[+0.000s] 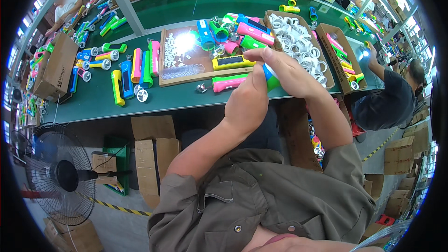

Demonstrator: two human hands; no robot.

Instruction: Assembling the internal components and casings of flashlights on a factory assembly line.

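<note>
A green and blue flashlight [271,78] is between my two hands over the bench's front edge, mostly covered by them. My left hand [247,100] is closed around its body. My right hand [290,71] cups its other end, fingers bent over toward the left hand. Just beyond lie a yellow flashlight [231,62] with a dark panel and a pink and green flashlight body [228,83]. A shallow wooden tray [182,82] holds small white pieces [170,51], clear rings [184,71] and a heap of colored flashlights. A bright glare [185,42] shines beside a blue flashlight [205,35].
A carton of white rings [298,42] and a carton of flashlights [343,60] stand on the right. More flashlights [126,79] lie on the green bench [163,105] at left, near a brown carton [56,67]. A fan [65,175] stands lower left; a co-worker [387,93] works at right.
</note>
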